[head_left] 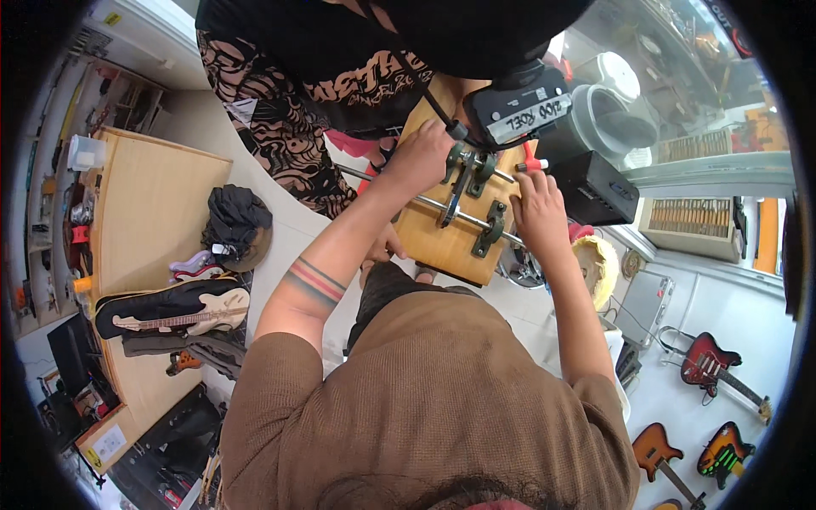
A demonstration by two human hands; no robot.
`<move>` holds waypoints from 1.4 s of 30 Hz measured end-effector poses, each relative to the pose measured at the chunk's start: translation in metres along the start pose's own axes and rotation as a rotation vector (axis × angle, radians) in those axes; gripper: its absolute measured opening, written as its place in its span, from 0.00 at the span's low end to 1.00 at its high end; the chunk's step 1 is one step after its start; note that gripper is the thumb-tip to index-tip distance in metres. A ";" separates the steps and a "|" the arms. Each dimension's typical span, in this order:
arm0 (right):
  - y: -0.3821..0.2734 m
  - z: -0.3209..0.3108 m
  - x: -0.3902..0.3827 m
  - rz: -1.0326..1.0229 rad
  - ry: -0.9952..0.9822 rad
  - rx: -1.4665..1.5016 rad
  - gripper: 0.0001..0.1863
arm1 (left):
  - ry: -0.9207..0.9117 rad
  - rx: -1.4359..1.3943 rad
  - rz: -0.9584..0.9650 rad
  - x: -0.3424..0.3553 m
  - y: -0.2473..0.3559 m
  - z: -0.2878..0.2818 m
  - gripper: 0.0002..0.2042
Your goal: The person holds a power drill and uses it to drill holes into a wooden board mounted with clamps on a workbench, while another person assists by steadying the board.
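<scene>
On a wooden board [476,263] sits an assembly of steel rods [429,201], a dark flat bar [452,202] and green bearing blocks [489,229]. My left hand [418,157] is closed at the upper bearing block [482,174], beside a black cord [429,98]; what its fingers hold is hidden. My right hand [541,208] rests at the board’s right edge near the rod ends, fingers bent and apart. A red-handled tool [531,163] lies above it. A black device [514,106] with a white label hangs over the top.
A co-worker [314,59] leans over the board, a hand [387,242] at its left side. Black box [595,187] and buckets [612,119] are at right. A bench [144,195], a white guitar [183,316] and dark bag [234,212] are left; more guitars [705,361] lie lower right.
</scene>
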State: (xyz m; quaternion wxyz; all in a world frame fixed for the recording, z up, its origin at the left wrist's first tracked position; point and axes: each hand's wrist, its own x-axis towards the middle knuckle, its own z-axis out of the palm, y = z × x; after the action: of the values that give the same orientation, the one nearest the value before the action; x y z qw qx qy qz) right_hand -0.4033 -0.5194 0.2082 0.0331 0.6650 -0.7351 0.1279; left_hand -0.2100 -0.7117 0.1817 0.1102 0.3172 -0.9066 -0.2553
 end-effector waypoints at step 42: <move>-0.058 -0.002 -0.277 0.181 -0.057 0.518 0.15 | -0.425 -0.035 -0.327 -0.406 -0.024 0.135 0.15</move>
State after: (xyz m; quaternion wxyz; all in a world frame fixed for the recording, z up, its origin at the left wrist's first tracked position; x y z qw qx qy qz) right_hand -0.3146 -0.2552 0.1584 -0.1705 0.5864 -0.7347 0.2952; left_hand 0.0684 -0.4183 0.0391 -0.1201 0.3970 -0.8415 -0.3461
